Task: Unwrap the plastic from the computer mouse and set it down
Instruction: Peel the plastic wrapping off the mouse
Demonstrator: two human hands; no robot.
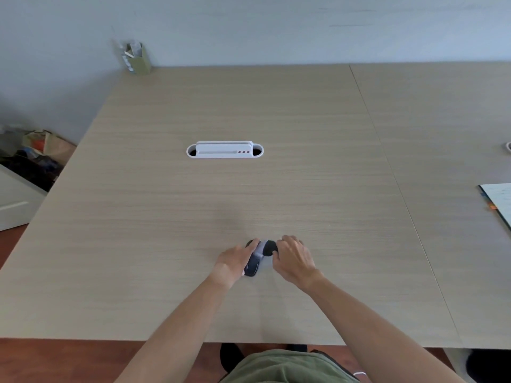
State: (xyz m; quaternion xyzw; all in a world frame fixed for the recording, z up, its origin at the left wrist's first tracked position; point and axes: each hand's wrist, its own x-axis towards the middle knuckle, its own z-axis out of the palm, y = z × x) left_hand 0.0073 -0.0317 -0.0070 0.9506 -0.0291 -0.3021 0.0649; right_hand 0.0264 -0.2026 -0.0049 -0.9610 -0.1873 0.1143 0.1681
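A dark computer mouse point(253, 267) lies on the light wood table point(249, 189), near its front edge. A clear plastic wrap point(262, 251) stretches across the mouse toward a dark rounded bit point(270, 247) on the right. My left hand point(233, 262) rests on the mouse's left side, fingers along its top. My right hand point(293, 258) is curled over the right end of the wrap, pinching it at the dark bit. How much of the mouse is still covered is hard to tell.
A white cable-port insert point(224, 150) sits in the table's middle. A green holder point(138, 59) stands at the far left corner. A notebook point(497, 201) lies at the right edge. Bags point(36, 153) sit on the floor to the left.
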